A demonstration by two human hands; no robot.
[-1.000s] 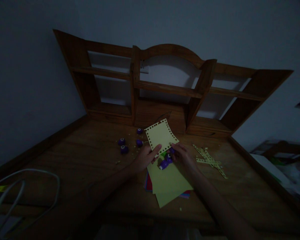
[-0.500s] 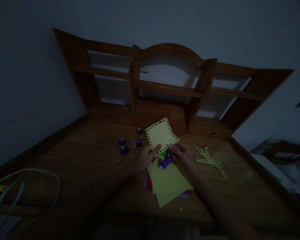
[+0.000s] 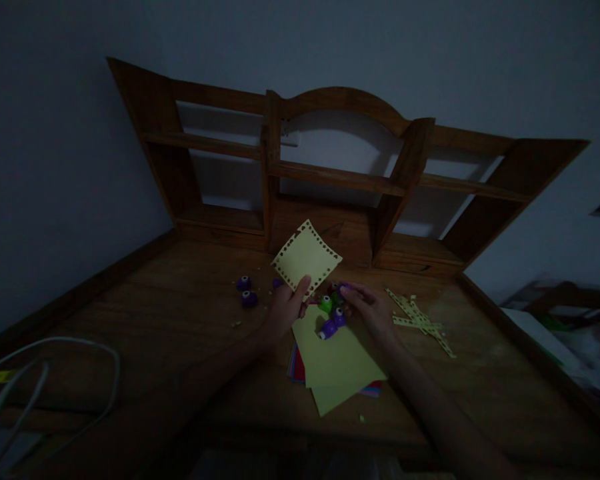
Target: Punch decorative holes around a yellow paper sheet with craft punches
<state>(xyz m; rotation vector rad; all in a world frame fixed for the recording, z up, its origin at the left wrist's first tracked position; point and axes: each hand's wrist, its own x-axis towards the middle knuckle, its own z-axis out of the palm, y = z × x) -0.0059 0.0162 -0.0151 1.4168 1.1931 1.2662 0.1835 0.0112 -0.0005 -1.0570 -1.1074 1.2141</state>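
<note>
My left hand (image 3: 286,308) pinches the lower corner of a yellow square of paper (image 3: 306,259), whose edges are lined with small punched holes. A purple craft punch (image 3: 344,289) is held in my right hand (image 3: 367,305), apart from the paper and partly covered by the fingers. Just below the hands, a green punch (image 3: 326,304) and two purple punches, one upright (image 3: 339,317) and one tipped over (image 3: 327,329), are grouped on or beside a larger yellow sheet (image 3: 340,360). Under that sheet lies a stack of coloured paper (image 3: 297,367).
Two purple punches (image 3: 249,299) stand left of my hands, with another partly hidden behind my left hand. Perforated yellow strips (image 3: 420,319) lie on the right. Small paper bits dot the wooden desk (image 3: 190,307); a shelf unit (image 3: 325,175) rises behind. A white cable (image 3: 115,373) loops at left.
My left hand has carried the yellow square up and left, turning it. My right hand has come away from the paper with the purple punch, and the green punch is now uncovered.
</note>
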